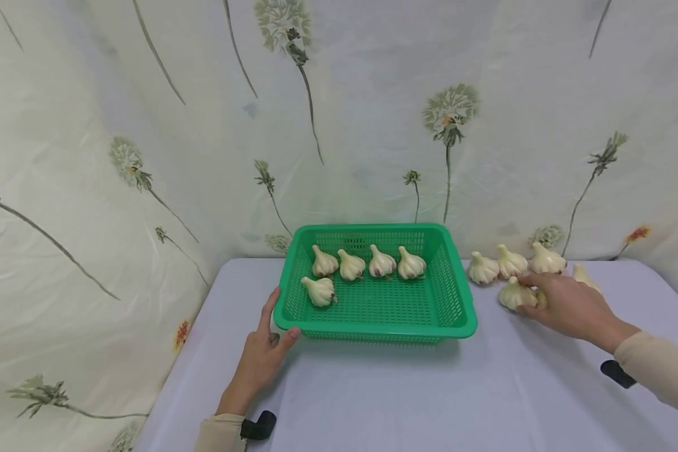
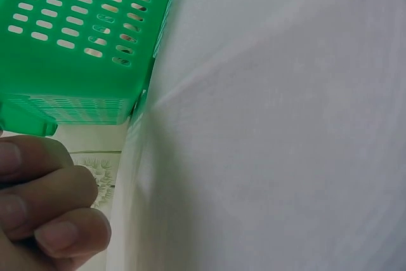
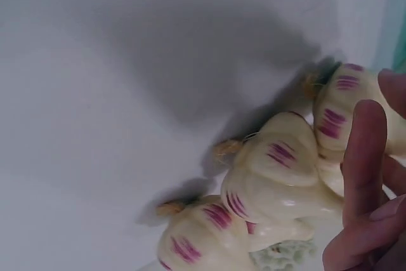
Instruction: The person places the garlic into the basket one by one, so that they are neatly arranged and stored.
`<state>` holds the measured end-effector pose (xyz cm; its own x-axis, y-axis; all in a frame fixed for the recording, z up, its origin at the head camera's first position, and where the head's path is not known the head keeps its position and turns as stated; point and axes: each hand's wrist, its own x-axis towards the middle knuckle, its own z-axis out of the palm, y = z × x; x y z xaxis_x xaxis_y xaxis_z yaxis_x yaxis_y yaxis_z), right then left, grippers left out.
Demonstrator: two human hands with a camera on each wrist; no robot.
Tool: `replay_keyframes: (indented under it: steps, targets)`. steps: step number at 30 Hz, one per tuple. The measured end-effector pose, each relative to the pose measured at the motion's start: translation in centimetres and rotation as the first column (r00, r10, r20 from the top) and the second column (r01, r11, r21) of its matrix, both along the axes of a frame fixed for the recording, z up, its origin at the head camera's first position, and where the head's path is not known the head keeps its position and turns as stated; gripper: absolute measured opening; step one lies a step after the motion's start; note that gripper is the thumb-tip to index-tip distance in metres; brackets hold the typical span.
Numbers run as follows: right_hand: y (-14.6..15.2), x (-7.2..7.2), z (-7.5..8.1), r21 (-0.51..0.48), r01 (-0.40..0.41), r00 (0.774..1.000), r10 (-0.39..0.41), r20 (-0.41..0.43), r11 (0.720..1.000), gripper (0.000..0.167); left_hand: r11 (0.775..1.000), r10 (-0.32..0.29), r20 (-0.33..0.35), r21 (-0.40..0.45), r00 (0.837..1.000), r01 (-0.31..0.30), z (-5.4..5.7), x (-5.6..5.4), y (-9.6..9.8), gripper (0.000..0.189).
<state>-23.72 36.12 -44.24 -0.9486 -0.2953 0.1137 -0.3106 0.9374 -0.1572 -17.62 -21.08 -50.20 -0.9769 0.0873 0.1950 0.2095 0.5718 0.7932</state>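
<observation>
Garlic bulb [image 1: 516,294] lies on the table [image 1: 373,395] right of the green basket [image 1: 457,311], in front of a row of loose bulbs [image 1: 511,262]; right hand [image 1: 567,306] is nearer, fingers curling onto it from the right. Its stem tip seems to point up and away. Left hand [image 1: 260,358] rests relaxed, thumb touching the basket's near left corner, gripping nothing. Five bulbs [image 1: 367,263] sit inside.

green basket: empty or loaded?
Partly loaded. The green basket holds five garlic bulbs, four in a back row, one front left; most of its floor is bare.

Beige sleeves [image 1: 655,370] — black wrist straps [image 1: 618,373]
</observation>
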Motion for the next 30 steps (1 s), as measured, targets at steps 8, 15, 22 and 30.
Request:
replay_keyframes:
  steps: [8,15,22,30]
  targets:
    - [0.5,0.0,-0.6,0.011,-0.009,1.0,0.009,-0.006,1.0,0.062,1.0,0.003,0.003,0.001,1.0,-0.003,0.1,-0.2,-0.1,0.087]
    - [0.6,-0.3,-1.3,-0.006,-0.029,0.999,0.029,0.025,1.0,0.059,1.0,0.005,0.008,0.002,1.0,-0.005,-0.1,-0.3,-0.1,0.087]
    - [0.7,0.2,-1.6,-0.016,-0.036,0.998,0.037,0.041,0.999,0.059,1.0,0.011,0.02,-0.005,1.0,-0.01,-0.2,0.0,0.1,0.087]
    - [0.9,0.2,-1.8,-0.011,-0.031,0.999,0.031,0.015,0.999,0.057,1.0,0.014,0.008,-0.01,1.0,-0.014,-0.1,0.1,0.1,0.087]
